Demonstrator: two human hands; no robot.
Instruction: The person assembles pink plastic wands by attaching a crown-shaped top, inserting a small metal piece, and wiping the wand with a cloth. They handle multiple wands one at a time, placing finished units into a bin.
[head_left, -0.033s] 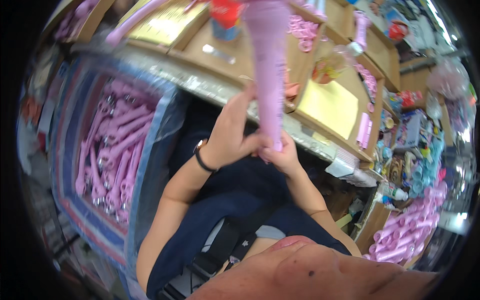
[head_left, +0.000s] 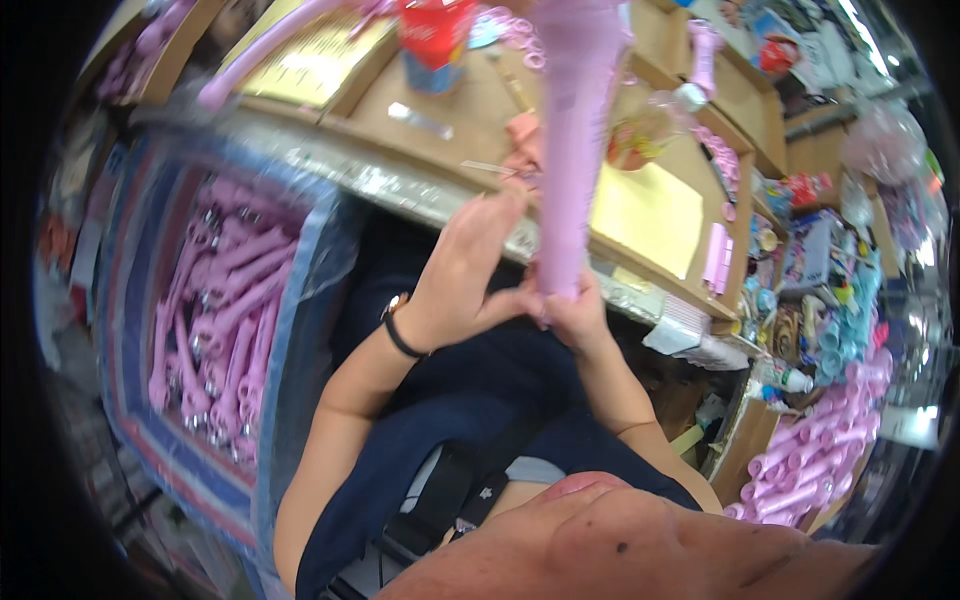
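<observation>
A long purple plastic tube (head_left: 572,150) with small dark markings rises in front of me, wide at its far end and narrower near my body. My right hand (head_left: 577,312) is closed round its lower end. Beside the tube, my left hand (head_left: 463,262) has its fingers stretched out, with the thumb reaching to the tube's lower end. Whether a small part sits between thumb and tube is hidden. A black band and a bracelet are on my left wrist.
A striped bag (head_left: 300,330) full of purple pieces stands at left. On the bench are cardboard trays (head_left: 450,165), a red-and-blue cup (head_left: 432,50), a yellow pad (head_left: 650,215) and a plastic bottle (head_left: 655,125). More purple tubes (head_left: 810,450) are piled at lower right.
The tube has shifted to the right in view and stands more apart from my left fingers. The right hand has moved slightly with it, still gripping its lower end.
</observation>
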